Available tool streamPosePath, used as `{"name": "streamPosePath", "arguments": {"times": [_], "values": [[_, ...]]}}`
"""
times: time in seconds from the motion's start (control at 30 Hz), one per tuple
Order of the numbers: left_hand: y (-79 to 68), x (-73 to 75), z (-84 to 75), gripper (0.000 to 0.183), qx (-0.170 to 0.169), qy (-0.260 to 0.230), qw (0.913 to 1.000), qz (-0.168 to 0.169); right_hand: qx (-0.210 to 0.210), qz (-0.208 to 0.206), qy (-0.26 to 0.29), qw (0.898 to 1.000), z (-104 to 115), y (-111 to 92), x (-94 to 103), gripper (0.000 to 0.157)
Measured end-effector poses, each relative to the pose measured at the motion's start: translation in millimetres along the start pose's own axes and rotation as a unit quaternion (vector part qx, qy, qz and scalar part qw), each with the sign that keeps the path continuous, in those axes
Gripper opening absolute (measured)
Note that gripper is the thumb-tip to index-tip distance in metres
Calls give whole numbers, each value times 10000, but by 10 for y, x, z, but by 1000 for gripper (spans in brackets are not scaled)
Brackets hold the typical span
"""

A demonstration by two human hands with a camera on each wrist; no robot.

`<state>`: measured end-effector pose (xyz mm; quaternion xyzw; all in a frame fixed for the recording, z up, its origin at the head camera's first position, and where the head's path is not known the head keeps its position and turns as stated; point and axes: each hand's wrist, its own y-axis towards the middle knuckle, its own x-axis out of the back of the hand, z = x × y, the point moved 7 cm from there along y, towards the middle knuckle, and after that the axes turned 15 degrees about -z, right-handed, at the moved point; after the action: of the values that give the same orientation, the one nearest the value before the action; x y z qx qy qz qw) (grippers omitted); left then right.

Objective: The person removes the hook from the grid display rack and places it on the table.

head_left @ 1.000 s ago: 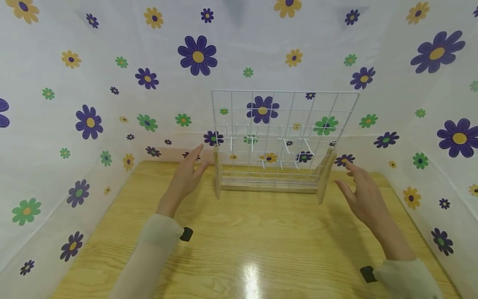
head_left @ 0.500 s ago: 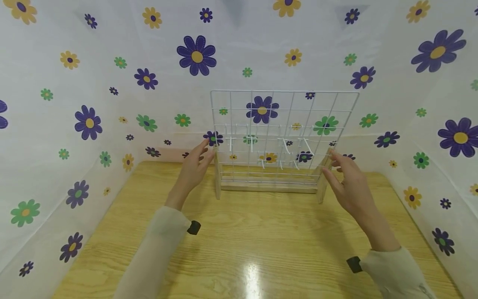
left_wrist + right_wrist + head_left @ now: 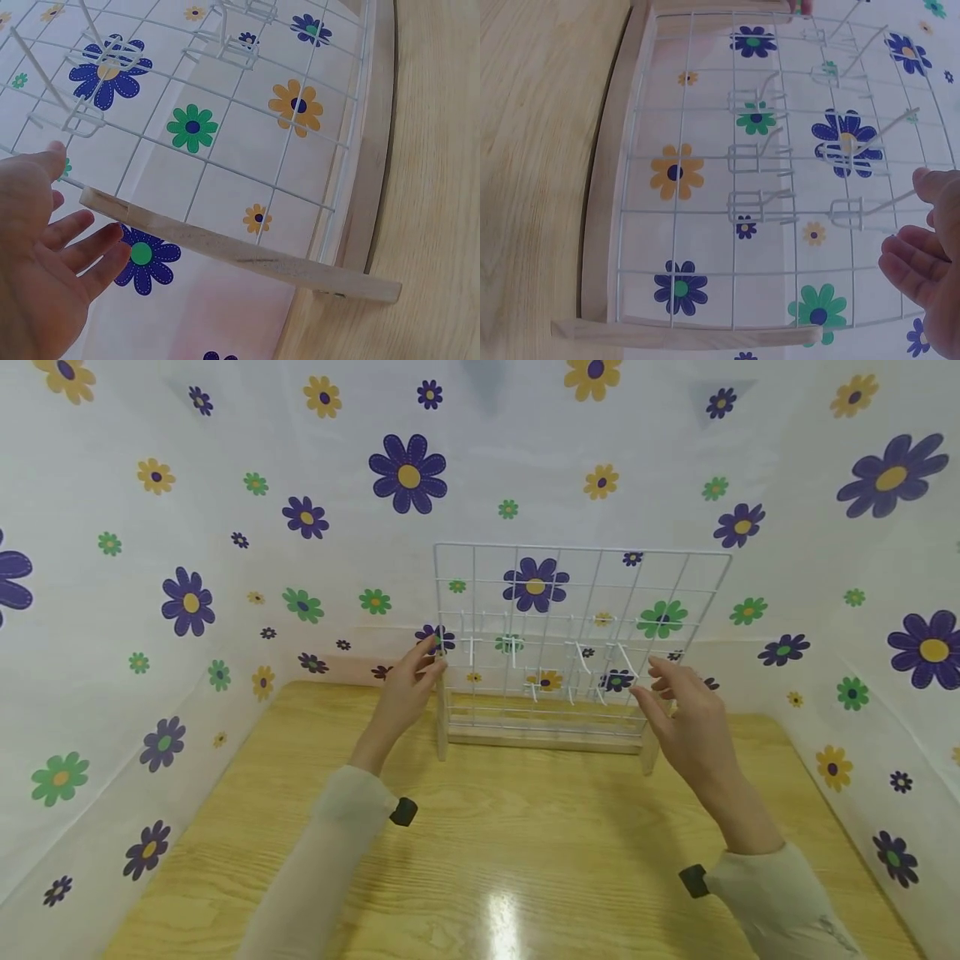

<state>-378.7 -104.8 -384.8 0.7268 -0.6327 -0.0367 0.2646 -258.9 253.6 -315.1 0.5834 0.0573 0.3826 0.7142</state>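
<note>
Left hand (image 3: pixel 405 685) is loose beside the wooden post (image 3: pixel 262 258), right hand (image 3: pixel 688 718) relaxed near a hook (image 3: pixel 883 204), neither gripping anything, so I'd steady the wire rack (image 3: pixel 557 585) between them evenly.

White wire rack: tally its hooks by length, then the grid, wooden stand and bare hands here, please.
Long hooks, upper row: 4
Short hooks, lower row: 3
Wire grid: 1
Wooden stand: 1
Hands, left hand and right hand: 2
Total: 11
</note>
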Motion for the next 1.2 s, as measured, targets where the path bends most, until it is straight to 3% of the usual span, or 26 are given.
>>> {"name": "streamPosePath", "arguments": {"times": [0.33, 0.53, 0.73, 1.2], "values": [[56, -2, 3, 52, 143, -89, 9997, -179, 50, -163, -83, 9998, 15, 54, -72, 39], [63, -29, 37, 50, 431, 100, 9990, -67, 103, -269, -81, 9996, 45, 72, -86, 37], [48, -53, 92, 48, 514, 332, 9981, -63, 229, -341, -8, 9992, 102, 58, -94, 31], [55, -42, 132, 49, 734, 308, 9967, 130, 640, -729, 301, 9948, 207, 85, -69, 17]]}}
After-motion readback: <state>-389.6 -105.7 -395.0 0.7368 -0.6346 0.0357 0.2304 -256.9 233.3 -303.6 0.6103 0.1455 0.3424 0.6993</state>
